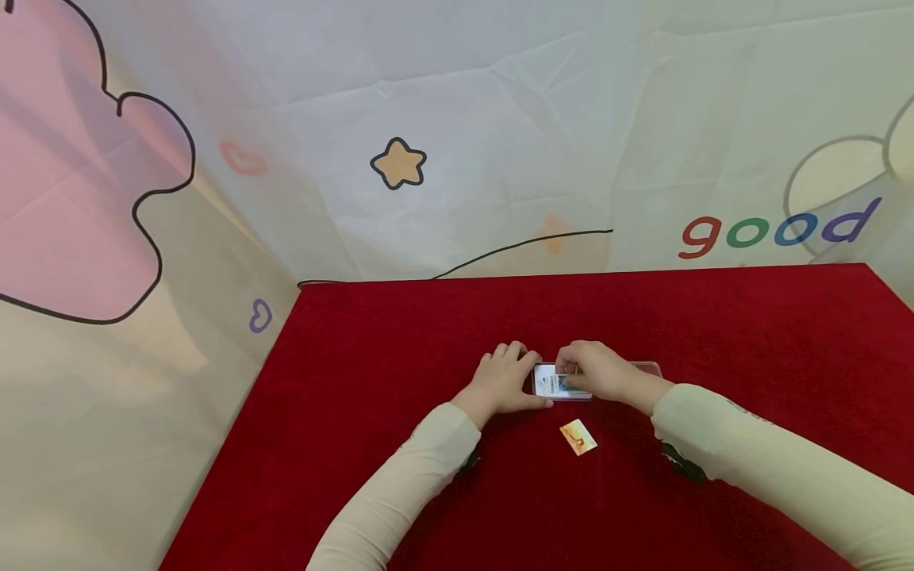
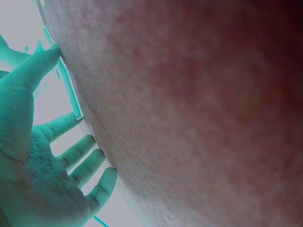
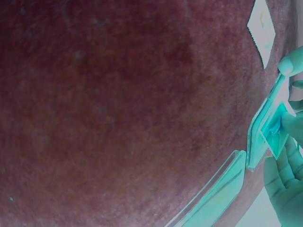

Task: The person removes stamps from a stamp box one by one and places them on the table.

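A small clear plastic box (image 1: 542, 392) with white printed paper inside lies on the red cloth. My left hand (image 1: 503, 379) holds it from the left, thumb at its near edge and forefinger at its far edge, the other fingers spread beyond. In the left wrist view the forefinger touches the corner of the box (image 2: 75, 106). My right hand (image 1: 598, 371) is over the box's right part, pinching a blue-picture stamp (image 1: 563, 383) between thumb and fingers. Seen from the right wrist, the stamp (image 3: 274, 144) has toothed edges and tilts over the box.
An orange-and-cream stamp (image 1: 577, 437) lies on the cloth nearer my body. A clear lid (image 1: 648, 368) lies to the right, partly hidden behind the right hand. The red-covered table (image 1: 371, 341) meets a printed cloth backdrop (image 1: 493, 159) at its far edge.
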{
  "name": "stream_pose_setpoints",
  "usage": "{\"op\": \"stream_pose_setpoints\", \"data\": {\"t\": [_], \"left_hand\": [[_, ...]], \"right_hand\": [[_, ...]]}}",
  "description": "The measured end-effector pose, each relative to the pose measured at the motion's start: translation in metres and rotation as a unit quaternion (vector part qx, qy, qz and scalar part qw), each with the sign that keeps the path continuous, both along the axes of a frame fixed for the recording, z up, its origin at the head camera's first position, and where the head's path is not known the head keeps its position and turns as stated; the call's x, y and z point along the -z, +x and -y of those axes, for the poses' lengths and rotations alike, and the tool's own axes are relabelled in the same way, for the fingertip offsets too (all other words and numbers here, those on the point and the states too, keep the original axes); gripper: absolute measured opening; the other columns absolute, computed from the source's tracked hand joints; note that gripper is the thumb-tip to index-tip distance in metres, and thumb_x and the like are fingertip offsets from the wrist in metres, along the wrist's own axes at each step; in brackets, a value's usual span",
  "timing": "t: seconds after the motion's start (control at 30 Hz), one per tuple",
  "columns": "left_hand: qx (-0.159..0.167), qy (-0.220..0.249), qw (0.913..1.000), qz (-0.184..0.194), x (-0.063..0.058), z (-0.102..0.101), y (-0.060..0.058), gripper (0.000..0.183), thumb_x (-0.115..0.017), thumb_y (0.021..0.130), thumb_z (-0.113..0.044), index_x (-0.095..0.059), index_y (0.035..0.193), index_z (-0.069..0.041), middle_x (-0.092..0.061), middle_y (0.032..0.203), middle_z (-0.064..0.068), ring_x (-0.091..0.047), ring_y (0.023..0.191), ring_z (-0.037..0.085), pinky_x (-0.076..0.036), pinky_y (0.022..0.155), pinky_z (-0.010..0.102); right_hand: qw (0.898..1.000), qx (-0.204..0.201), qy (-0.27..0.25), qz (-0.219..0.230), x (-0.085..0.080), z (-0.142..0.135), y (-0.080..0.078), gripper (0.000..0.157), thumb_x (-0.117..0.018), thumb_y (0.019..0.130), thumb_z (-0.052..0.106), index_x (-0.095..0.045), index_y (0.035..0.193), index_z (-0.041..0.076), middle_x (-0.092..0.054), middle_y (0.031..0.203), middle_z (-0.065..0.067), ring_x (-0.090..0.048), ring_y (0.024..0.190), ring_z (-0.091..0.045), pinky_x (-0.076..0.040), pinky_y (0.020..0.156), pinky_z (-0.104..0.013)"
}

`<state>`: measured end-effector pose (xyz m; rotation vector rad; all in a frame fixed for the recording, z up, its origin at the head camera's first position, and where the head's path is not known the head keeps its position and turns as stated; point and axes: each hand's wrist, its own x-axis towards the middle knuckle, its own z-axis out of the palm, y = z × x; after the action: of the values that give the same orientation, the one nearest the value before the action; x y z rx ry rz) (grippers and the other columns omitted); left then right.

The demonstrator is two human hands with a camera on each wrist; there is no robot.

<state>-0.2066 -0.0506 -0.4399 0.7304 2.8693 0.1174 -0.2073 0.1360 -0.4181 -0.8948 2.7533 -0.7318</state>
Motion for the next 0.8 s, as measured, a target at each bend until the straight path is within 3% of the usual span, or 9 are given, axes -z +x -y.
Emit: {"op": "stream_pose_setpoints", "data": {"t": [0.8], "left_hand": [[-0.003,-0.003,1.0,0.004,0.0007,-0.0016,-0.0008,0.067,-0.062,0.082,-0.061,-0.047,0.135,-0.023,-0.045,0.133,0.001,-0.041,0.122,0.019,-0.039,0.095,0.037]], "right_hand": [[1.0,0.002,-0.016,0.025,0.0008,-0.0049,-0.0028,0.007,-0.063,0.085,-0.002,-0.066,0.087,0.003,-0.065,0.086,-0.006,-0.055,0.076,-0.014,-0.049,0.071,-0.033]]}}
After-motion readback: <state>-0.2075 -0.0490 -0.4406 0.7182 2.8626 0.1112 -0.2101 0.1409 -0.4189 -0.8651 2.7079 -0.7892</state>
